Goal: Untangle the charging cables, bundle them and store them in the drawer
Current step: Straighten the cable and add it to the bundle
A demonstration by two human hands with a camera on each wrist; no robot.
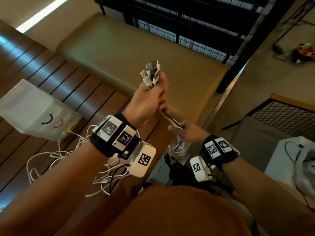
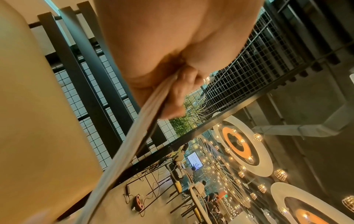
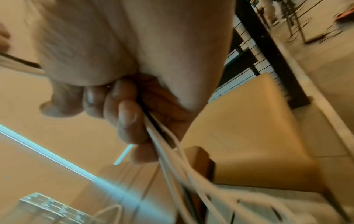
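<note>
**A:** How much room is there around the hands?

**B:** They are raised in open air above the right edge of the brown slatted wooden table (image 1: 51, 92). Beyond that edge lies a tan padded bench seat (image 1: 136, 48), and farther off stands a black metal mesh railing (image 1: 187, 28). To the left, on the table, sits a white translucent plastic drawer box (image 1: 34, 109), well apart from the hands.

**A:** And the cables?

**B:** The bunch of white and black charging cables (image 1: 168, 119) is pulled taut between the two hands. Its long axis runs diagonally, from far and left down to near and right. The white and silver plug ends (image 1: 151, 72) stick up out of the top of the left hand (image 1: 150, 101), pointing away toward the bench.

**A:** The grip on each side?

**B:** The left hand's fingers are curled round the bunch just below the plugs. The right hand (image 1: 185, 133) is lower and nearer; the right wrist view shows its fingers (image 3: 126, 115) wrapped tight on the strands.

**A:** The rest of the cable?

**B:** Slack white loops (image 1: 56, 159) trail from below the right hand onto the near part of the table.
</note>
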